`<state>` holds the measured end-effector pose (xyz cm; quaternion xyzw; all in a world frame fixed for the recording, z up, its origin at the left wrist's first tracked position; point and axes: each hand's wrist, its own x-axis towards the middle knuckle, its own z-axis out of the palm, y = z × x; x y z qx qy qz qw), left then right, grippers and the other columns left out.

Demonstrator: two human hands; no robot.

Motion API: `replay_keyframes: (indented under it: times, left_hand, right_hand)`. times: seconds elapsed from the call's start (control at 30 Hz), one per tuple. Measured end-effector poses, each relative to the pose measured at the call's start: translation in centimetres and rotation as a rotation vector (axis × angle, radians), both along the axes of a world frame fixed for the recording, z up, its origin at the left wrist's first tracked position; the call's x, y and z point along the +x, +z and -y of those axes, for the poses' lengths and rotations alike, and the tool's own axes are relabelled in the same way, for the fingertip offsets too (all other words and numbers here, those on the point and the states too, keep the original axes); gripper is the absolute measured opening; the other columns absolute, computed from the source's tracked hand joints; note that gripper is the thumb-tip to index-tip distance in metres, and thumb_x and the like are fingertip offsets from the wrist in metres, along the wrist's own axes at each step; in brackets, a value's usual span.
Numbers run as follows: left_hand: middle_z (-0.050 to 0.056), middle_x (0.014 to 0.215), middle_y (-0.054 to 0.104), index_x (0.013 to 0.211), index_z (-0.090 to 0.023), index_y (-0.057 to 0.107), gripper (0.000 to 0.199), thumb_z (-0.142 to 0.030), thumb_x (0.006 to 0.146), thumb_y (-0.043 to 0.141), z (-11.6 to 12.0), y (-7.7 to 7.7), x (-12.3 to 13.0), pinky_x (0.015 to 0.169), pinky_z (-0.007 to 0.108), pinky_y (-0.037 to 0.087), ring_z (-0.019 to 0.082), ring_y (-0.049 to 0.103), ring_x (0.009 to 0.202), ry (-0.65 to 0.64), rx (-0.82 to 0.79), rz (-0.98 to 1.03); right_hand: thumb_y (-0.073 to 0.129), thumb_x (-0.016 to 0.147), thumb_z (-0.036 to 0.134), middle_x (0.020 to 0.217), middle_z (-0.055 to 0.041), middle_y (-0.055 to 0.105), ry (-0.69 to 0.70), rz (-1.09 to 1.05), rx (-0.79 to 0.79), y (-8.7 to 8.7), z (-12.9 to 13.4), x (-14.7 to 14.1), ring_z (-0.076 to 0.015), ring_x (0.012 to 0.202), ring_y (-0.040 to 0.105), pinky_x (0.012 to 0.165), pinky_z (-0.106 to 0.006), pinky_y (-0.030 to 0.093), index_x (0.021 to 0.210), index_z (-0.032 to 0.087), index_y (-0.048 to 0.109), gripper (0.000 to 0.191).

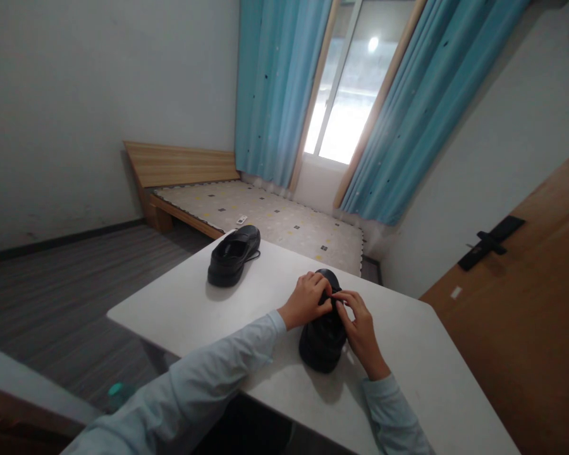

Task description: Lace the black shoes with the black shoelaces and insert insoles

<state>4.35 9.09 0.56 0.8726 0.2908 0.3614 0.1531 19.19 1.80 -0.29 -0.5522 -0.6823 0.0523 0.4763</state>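
Note:
A black lace-up shoe [320, 347] stands on the white table [265, 328], its heel towards me and its toe pointing away. Over its lacing, my left hand [308, 298] comes in from the left with its fingers closed in a pinch on the shoelace. From the right, my right hand [358, 322] meets it, thumb and forefinger pinched at the same lace. The fingers hide most of the lace and the shoe's upper. Farther left on the table sits a second black shoe [233, 256], untouched, with a loop of lace sticking out at its right side.
Beyond the table is a low wooden bed with a patterned mattress [284, 218], and a small white object [241, 219] lies on it. Blue curtains [284, 95] hang beside the window. A wooden door [526, 303] is at right. A teal-capped item [117, 390] stands low at left.

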Motion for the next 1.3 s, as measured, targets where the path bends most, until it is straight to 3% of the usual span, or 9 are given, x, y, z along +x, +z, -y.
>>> replay_keyframes:
  times: [0.17,0.4,0.87,1.03,1.3]
  left_hand:
    - [0.005,0.097,0.056,0.086,-0.019,0.054,0.01,-0.022,0.076,0.054,-0.4,-0.5,0.1,0.09,0.037,0.037,0.022,0.045,0.099,-0.075,-0.09,0.052]
    - [0.004,0.095,0.054,0.083,-0.019,0.055,0.009,-0.018,0.073,0.055,-0.7,-1.0,0.1,0.093,0.035,0.036,0.02,0.044,0.098,-0.167,-0.149,0.159]
    - [0.005,0.09,0.054,0.079,-0.017,0.053,0.009,-0.017,0.071,0.057,-0.6,-0.6,0.3,0.092,0.034,0.036,0.021,0.044,0.097,-0.186,-0.175,0.193]
    - [0.005,0.094,0.052,0.081,-0.017,0.056,0.011,-0.016,0.07,0.058,-0.5,-0.7,0.2,0.094,0.035,0.035,0.021,0.043,0.099,-0.183,-0.185,0.195]
    - [0.005,0.098,0.048,0.082,-0.017,0.059,0.012,-0.018,0.07,0.061,-0.7,-1.1,0.4,0.096,0.036,0.035,0.021,0.042,0.102,-0.206,-0.198,0.225]
  right_hand:
    - [0.047,0.088,0.028,0.098,-0.0067,0.06,-0.015,0.024,0.018,-0.1,0.1,-0.1,-0.0229,0.098,0.055,0.085,-0.041,0.046,0.095,0.024,0.062,0.018]
    - [0.056,0.077,0.022,0.091,-0.0058,0.06,-0.07,0.017,-0.001,0.0,-0.1,-0.3,-0.0228,0.09,0.056,0.075,-0.039,0.048,0.085,0.022,0.059,0.009]
    - [0.053,0.082,0.025,0.089,-0.0054,0.059,-0.108,0.071,0.058,-0.4,-0.1,-0.5,-0.023,0.09,0.054,0.076,-0.038,0.045,0.081,0.023,0.055,0.003]
    - [0.055,0.078,0.02,0.092,-0.0057,0.06,-0.123,0.102,0.031,-0.4,-0.3,-0.4,-0.0234,0.089,0.055,0.074,-0.038,0.046,0.09,0.022,0.055,0.012]
    - [0.053,0.082,0.022,0.091,-0.0063,0.06,-0.119,0.152,0.042,-0.2,-0.1,-0.3,-0.0236,0.089,0.053,0.072,-0.037,0.047,0.088,0.023,0.058,0.008]
